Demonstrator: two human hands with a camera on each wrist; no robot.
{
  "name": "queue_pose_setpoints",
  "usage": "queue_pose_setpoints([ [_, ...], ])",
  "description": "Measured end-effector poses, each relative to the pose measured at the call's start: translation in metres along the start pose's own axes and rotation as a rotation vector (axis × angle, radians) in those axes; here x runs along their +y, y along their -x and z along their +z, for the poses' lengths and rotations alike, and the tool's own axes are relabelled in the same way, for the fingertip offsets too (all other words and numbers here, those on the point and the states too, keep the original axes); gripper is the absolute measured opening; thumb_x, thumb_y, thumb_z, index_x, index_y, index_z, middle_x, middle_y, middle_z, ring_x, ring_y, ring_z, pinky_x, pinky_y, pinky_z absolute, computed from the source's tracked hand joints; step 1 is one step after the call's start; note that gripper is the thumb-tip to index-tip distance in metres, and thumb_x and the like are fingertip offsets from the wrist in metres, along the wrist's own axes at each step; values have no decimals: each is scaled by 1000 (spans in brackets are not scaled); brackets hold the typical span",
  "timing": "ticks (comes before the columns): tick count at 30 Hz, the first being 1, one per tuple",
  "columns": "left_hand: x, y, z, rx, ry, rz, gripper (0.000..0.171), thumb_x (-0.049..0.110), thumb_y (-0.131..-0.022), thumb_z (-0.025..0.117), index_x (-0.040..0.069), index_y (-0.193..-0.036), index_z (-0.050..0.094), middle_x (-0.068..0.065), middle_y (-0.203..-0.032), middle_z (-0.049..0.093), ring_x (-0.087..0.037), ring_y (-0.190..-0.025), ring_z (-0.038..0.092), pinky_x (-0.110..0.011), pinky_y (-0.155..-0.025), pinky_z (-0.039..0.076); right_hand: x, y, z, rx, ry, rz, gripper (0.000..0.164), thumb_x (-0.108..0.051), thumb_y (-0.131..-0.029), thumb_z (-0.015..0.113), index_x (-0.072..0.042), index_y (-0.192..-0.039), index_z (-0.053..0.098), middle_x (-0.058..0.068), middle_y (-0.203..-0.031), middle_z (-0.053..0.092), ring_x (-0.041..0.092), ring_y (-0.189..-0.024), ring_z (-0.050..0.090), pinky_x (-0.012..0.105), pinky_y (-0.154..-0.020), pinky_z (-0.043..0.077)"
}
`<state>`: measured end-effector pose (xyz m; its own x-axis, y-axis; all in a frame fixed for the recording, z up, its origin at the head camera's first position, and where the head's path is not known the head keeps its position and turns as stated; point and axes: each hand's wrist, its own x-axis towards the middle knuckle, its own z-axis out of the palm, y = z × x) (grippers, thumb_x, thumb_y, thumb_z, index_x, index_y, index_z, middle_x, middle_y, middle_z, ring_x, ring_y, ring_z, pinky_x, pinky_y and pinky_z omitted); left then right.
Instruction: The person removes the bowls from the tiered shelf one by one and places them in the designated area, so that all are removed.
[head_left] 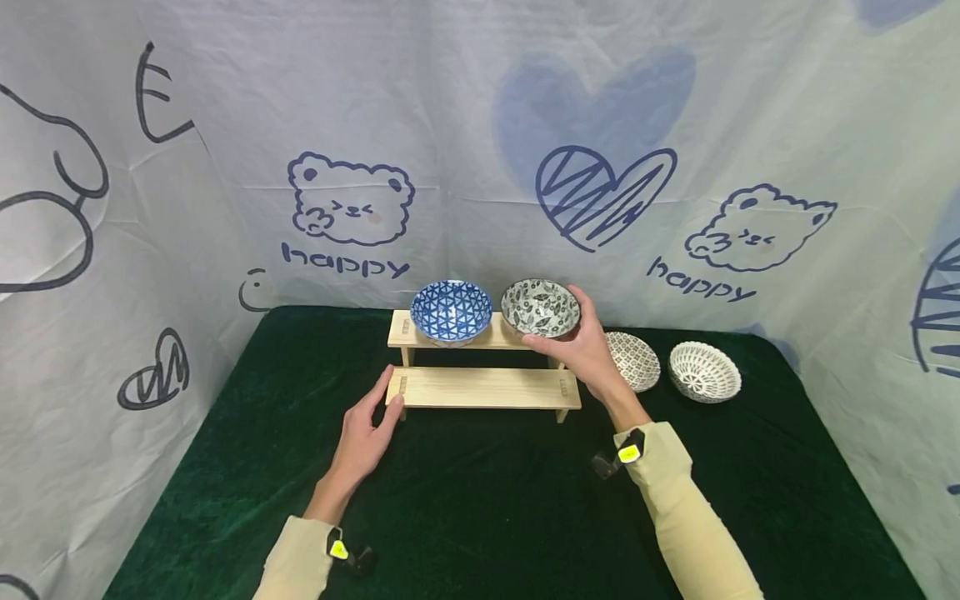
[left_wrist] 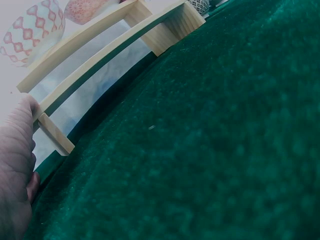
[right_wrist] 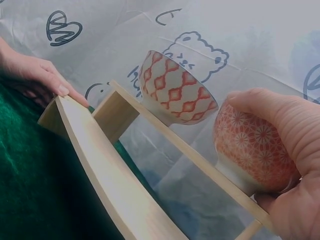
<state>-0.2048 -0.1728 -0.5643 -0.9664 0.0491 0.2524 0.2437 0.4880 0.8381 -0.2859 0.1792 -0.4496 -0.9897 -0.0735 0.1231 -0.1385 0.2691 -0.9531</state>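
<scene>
In the head view, the left hand (head_left: 362, 437) pinches one pale two-step wooden stand (head_left: 483, 388) and the right hand (head_left: 583, 350) grips one round black-and-white ceramic bowl (head_left: 540, 307) on its upper step, beside one round blue-and-white bowl (head_left: 451, 310) and two patterned white dishes (head_left: 705, 372); the left wrist view shows both stand bowls; the right, the gripped one's red-flowered outside.

The right hand (right_wrist: 306, 135) partly hides the floral bowl (right_wrist: 252, 145); the right wrist view crops the wooden stand (right_wrist: 107, 155).
</scene>
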Motion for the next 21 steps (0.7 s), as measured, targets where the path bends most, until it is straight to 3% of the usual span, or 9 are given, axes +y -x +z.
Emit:
queue_pose_setpoints([
  [8, 0, 0, 0, -1, -2, -4, 62, 38, -110, 54, 11, -163, 36, -6, -168, 35, -27, -153, 37, -54, -124, 30, -3, 2, 5, 76, 12, 5, 114, -26, -77, 94, -11, -165, 23, 18, -164, 32, 37, -145, 41, 51, -117, 42],
  [13, 0, -1, 0, 1, 0, 1, 62, 38, -110, 53, 10, -163, 36, -9, -168, 36, -27, -153, 36, -54, -124, 30, -4, 2, 6, 110, -34, -9, 112, -19, -76, 95, -7, -163, 26, 19, -161, 35, 37, -143, 44, 48, -116, 45],
  [21, 0, -1, 0, -3, 6, 7, 62, 38, -110, 53, 9, -163, 36, -10, -168, 36, -28, -154, 36, -55, -123, 31, -1, 4, 8, 127, -105, -14, 110, -15, -76, 94, -9, -163, 27, 17, -160, 36, 32, -143, 46, 41, -117, 44],
])
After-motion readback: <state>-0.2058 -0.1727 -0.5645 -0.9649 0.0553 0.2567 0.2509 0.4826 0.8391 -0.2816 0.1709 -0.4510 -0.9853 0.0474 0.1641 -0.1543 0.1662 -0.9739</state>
